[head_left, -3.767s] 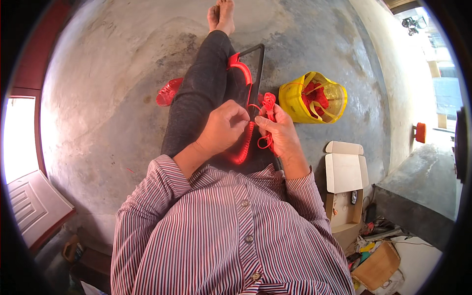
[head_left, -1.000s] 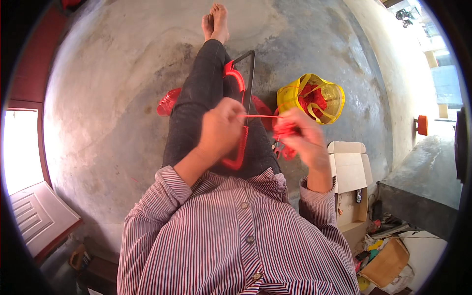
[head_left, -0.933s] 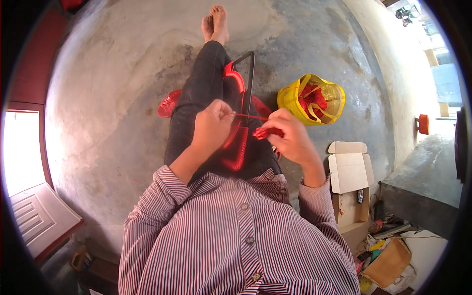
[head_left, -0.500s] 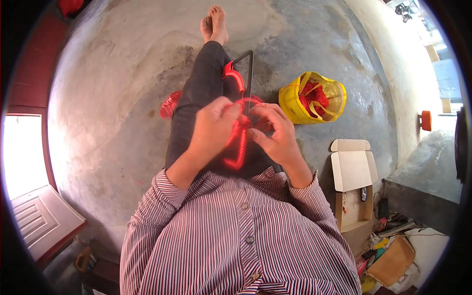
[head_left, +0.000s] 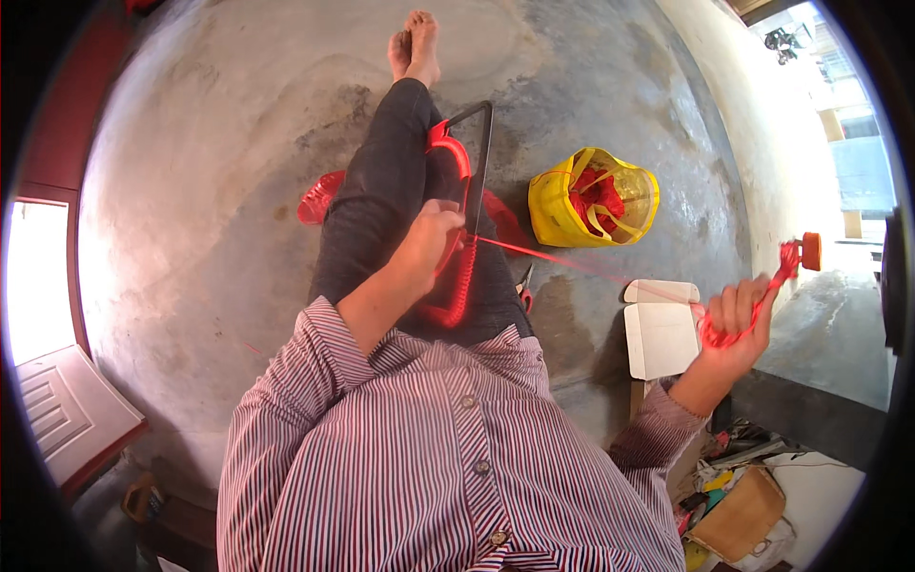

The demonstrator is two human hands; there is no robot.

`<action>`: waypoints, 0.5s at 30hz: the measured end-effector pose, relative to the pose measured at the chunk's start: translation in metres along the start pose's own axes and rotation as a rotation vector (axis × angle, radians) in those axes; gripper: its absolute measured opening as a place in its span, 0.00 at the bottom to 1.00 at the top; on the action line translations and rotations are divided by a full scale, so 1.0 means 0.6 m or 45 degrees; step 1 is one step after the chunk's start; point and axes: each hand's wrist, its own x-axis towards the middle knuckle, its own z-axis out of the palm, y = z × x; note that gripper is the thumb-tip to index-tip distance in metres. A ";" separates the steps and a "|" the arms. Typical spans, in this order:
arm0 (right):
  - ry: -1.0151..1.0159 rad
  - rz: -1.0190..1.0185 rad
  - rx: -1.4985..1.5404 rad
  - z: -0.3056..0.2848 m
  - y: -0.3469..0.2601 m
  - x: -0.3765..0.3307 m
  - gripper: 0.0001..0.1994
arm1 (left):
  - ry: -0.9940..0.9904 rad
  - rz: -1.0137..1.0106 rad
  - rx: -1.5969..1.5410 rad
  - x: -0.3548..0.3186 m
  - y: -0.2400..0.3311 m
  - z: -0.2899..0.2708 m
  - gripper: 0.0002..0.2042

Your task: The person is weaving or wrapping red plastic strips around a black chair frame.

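In the head view, my left hand pinched narrowly on the red-wrapped side of the black frame, which lay on my lap. My right hand, well out to the right, gripped a bundle of red cord; its strand stretched back to the frame. Scissors lay near my thigh.
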 end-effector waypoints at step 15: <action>-0.145 0.938 -0.154 0.036 0.296 -0.095 0.19 | -0.423 1.379 1.375 -0.100 0.015 0.017 0.10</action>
